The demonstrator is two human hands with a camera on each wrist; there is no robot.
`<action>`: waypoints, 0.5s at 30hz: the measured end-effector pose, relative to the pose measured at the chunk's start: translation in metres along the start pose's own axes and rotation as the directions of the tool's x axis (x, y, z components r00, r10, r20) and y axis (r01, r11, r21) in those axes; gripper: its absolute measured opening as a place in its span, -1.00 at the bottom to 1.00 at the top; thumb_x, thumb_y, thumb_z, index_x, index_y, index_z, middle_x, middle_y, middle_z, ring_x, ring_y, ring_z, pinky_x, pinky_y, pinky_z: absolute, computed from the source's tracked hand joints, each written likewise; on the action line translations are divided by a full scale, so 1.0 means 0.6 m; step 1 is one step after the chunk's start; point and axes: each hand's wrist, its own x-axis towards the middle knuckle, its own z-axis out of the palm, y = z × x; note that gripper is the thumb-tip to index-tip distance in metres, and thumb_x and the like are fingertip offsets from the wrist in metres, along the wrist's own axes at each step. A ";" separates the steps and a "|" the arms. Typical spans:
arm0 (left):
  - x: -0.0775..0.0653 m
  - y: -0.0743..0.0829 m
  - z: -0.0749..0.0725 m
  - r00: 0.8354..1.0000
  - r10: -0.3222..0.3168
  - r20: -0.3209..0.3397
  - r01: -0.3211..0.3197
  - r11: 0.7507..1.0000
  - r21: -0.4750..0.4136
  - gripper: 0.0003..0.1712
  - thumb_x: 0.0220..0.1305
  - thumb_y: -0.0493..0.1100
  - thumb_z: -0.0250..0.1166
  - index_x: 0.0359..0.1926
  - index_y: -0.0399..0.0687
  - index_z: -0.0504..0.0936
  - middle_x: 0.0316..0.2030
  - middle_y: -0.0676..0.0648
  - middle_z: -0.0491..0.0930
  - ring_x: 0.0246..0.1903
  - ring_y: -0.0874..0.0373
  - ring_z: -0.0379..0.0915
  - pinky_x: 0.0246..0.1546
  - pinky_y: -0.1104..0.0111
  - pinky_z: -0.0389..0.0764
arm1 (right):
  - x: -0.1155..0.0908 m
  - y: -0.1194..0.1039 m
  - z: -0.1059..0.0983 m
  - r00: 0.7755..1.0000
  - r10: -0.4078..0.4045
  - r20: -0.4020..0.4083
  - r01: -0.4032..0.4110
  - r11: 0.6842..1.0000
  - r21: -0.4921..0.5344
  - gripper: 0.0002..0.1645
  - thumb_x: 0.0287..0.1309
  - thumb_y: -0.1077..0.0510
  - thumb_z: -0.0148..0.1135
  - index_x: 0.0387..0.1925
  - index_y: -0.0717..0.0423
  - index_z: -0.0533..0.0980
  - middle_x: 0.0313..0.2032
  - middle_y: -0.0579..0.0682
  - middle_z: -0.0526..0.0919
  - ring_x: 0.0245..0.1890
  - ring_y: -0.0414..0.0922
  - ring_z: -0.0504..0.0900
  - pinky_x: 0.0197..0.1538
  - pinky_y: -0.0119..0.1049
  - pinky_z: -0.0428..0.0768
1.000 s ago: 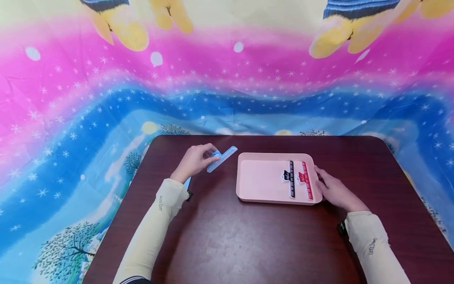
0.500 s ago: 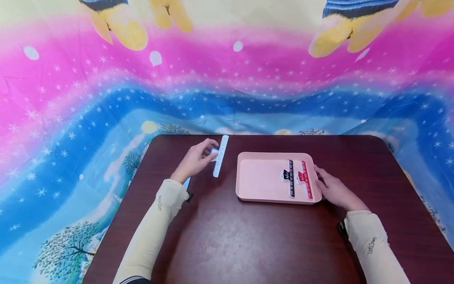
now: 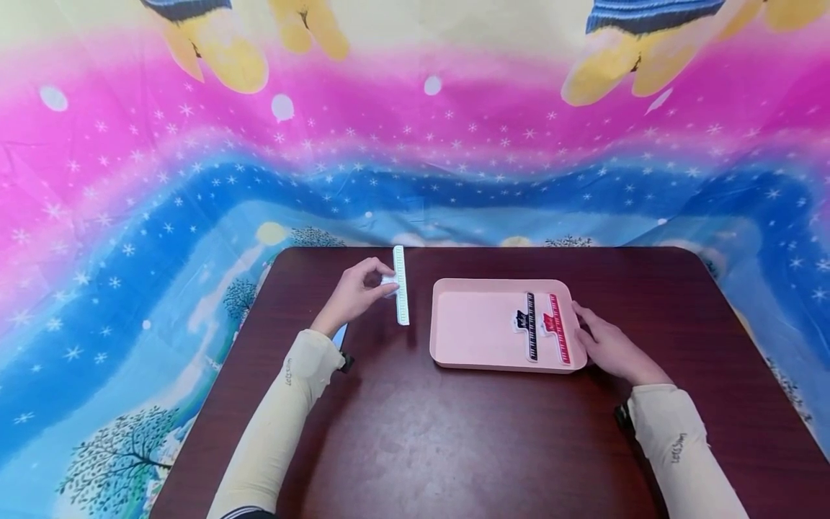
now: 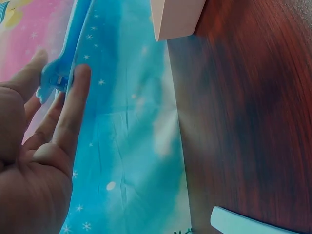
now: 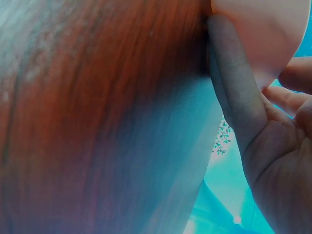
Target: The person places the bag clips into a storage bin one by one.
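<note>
My left hand (image 3: 355, 292) pinches a light blue long-jawed bag clip (image 3: 401, 285) by its handle, between thumb and fingers. The clip is held above the table, left of the pink tray (image 3: 454, 362), its long bar pointing away from me. In the left wrist view, the blue clip (image 4: 74, 36) stands between thumb and fingertips. My right hand (image 3: 612, 347) touches the tray's right outer wall with fairly straight fingers; the right wrist view has a finger along the tray wall (image 5: 265, 36). Inside the tray, a black clip (image 3: 532, 326) and a red clip (image 3: 558, 328) lie side by side at the right.
Everything stands on a dark brown table (image 3: 415, 440). A pale blue object (image 4: 243, 223) lies on it near my left wrist, mostly hidden in the head view. Behind the table hangs a colourful printed cloth (image 3: 415, 180).
The blue clip has turned in my left hand from slanting right to pointing nearly straight away, its bar shifting slightly left. The right hand and tray stay in place.
</note>
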 end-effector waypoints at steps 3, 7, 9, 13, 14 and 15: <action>0.000 -0.003 0.001 1.000 -0.021 0.006 0.021 0.999 -0.033 -0.69 0.24 -0.16 0.53 -0.03 0.00 0.66 -0.06 -0.05 0.66 -0.13 0.09 0.71 -0.07 0.20 0.75 | 0.000 -0.001 0.000 1.000 -0.001 0.000 0.001 1.000 -0.002 -0.14 0.60 0.02 -0.05 0.65 0.20 -0.19 0.53 0.54 -0.01 0.50 0.50 0.04 0.44 0.46 0.13; 0.001 -0.003 0.001 0.999 -0.025 0.038 0.028 0.997 -0.072 -0.57 0.17 -0.20 0.58 0.03 -0.06 0.63 -0.01 -0.09 0.66 -0.12 0.05 0.71 -0.07 0.22 0.76 | 0.001 -0.001 0.000 1.000 -0.003 -0.004 0.003 1.000 -0.006 -0.15 0.60 0.03 -0.05 0.65 0.20 -0.19 0.52 0.53 0.01 0.50 0.50 0.07 0.44 0.46 0.14; 0.002 -0.001 0.002 0.998 -0.029 0.050 0.033 0.996 -0.081 -0.53 0.16 -0.20 0.58 0.07 -0.06 0.61 -0.04 -0.11 0.68 -0.13 0.04 0.71 -0.09 0.23 0.77 | 0.001 -0.002 -0.001 1.000 0.004 -0.002 -0.004 1.000 -0.005 -0.14 0.60 0.03 -0.05 0.65 0.19 -0.19 0.52 0.54 0.00 0.50 0.50 0.06 0.44 0.46 0.13; 0.003 0.003 0.007 0.999 -0.029 0.038 0.032 0.997 -0.077 -0.49 0.17 -0.18 0.57 0.12 -0.06 0.61 -0.13 -0.15 0.72 -0.19 0.03 0.70 -0.14 0.20 0.73 | 0.000 -0.003 0.000 1.000 0.006 -0.001 -0.006 1.000 -0.007 -0.14 0.60 0.04 -0.04 0.65 0.19 -0.19 0.52 0.54 0.00 0.50 0.50 0.05 0.45 0.46 0.13; 0.004 0.005 0.008 0.999 -0.026 0.034 0.029 0.997 -0.075 -0.50 0.18 -0.18 0.57 0.12 -0.06 0.61 -0.13 -0.16 0.72 -0.18 0.03 0.70 -0.14 0.19 0.72 | 0.000 -0.003 0.000 1.000 0.006 0.000 -0.006 1.000 -0.007 -0.14 0.60 0.04 -0.04 0.65 0.19 -0.19 0.52 0.54 0.00 0.50 0.51 0.05 0.45 0.46 0.13; 0.004 0.008 0.010 0.999 -0.022 0.030 0.024 0.997 -0.073 -0.50 0.17 -0.17 0.58 0.11 -0.06 0.62 -0.13 -0.16 0.73 -0.17 0.03 0.70 -0.12 0.18 0.72 | 0.000 -0.003 0.000 1.000 0.006 0.001 -0.006 1.000 -0.008 -0.14 0.60 0.03 -0.04 0.65 0.19 -0.19 0.52 0.54 0.00 0.50 0.50 0.05 0.45 0.46 0.13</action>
